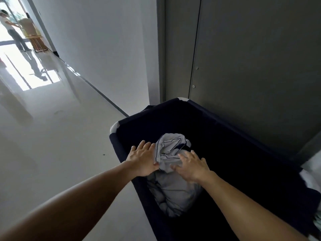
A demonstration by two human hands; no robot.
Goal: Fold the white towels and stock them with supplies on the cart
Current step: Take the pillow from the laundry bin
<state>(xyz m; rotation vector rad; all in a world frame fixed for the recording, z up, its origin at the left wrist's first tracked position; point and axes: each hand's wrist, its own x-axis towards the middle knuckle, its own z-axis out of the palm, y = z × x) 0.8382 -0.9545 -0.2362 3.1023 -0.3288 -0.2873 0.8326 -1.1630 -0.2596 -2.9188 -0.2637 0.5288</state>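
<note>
White linen bundle (173, 188), dark piping on the edges, sits inside the navy fabric bin (231, 119), against its left wall. The long axis runs away from the person, and the crumpled far end points toward the bin's far corner.

Left hand (142, 159): fingers straight and close together, flat against the bundle's left side, thumb touching the fabric edge. Right hand (191, 166): fingers spread, resting on top of the bundle and slightly blurred. Neither hand pinches.

Bin stands just beside a grey door (243, 58) on a glossy floor (52, 136). Two people (15, 30) stand far down the corridor.
</note>
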